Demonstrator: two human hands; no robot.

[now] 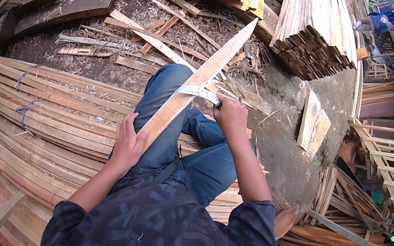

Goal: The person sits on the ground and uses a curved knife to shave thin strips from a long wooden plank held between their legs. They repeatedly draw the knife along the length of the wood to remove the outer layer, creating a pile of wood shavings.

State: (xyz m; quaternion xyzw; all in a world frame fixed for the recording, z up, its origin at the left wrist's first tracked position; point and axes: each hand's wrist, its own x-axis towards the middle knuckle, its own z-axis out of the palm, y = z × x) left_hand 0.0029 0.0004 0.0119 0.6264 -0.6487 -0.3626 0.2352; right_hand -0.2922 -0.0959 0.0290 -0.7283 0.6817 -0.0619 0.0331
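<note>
A long pale board (212,67), narrowing to a point at its far end, lies slantwise over my thigh in blue jeans. My left hand (129,140) grips its near end, the thumb on the edge and the fingers along the side. In my right hand (231,121) is the dark handle of a knife with a curved, light-coloured blade (197,91). The blade lies across the board's face around its middle, at about knee height. Part of the handle is hidden inside my right fist.
Bundled wood strips (41,111) lie beneath me and to the left. Thick beams (70,3) rest at the far left. Offcuts and shavings litter the ground ahead, with a sheathed knife (84,52) among them. A stack of planks (318,33) stands far right, near a wooden ladder-like frame (393,176).
</note>
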